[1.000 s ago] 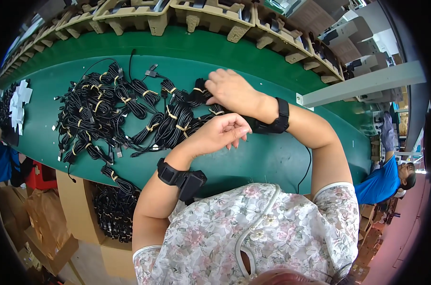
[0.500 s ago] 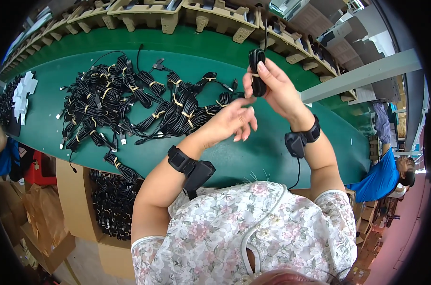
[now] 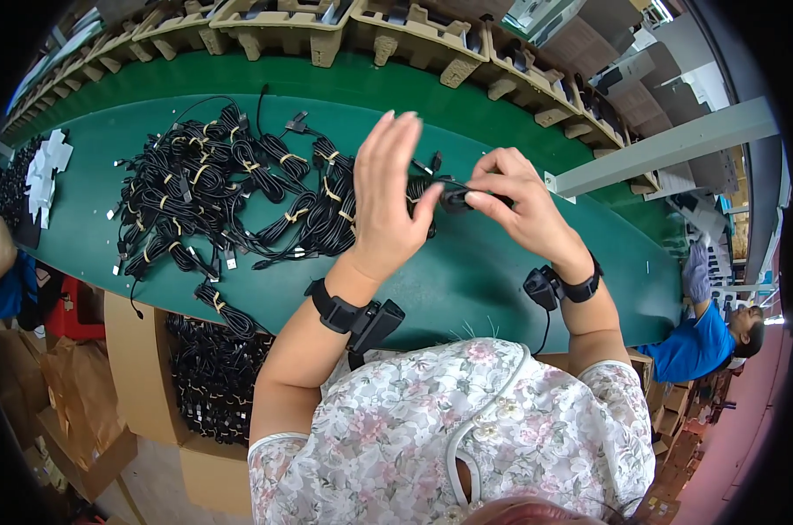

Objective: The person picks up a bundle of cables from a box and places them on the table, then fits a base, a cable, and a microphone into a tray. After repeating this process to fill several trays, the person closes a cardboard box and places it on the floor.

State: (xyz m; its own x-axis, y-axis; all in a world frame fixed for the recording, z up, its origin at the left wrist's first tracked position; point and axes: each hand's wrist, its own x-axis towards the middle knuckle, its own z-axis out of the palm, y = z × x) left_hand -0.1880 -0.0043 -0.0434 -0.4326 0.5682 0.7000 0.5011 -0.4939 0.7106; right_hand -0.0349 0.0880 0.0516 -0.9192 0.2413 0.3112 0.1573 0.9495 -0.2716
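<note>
A bundled black cable [image 3: 454, 199] is pinched between the thumb and fingers of my right hand [image 3: 523, 197], above the green table [image 3: 466, 289]. It looks end-on, so its coil is mostly hidden. To its left, my left hand [image 3: 386, 197] is open with the fingers stretched upward. Its thumb points at the cable; whether they touch I cannot tell. Behind and left of that hand spreads a heap of black cables [image 3: 195, 166], many tied with pale bands. One tied cable [image 3: 223, 308] lies apart at the table's near edge.
Moulded cardboard trays [image 3: 282, 31] line the far side. A cardboard box [image 3: 143, 367] below the table's near edge holds many black cables. A grey metal post [image 3: 667, 153] slants in at the right. Co-workers in blue sit at the far left and the far right [image 3: 694, 341].
My right hand has come down and turned with the cable, which was held upright before. My left hand has risen, its fingers now straightened upward.
</note>
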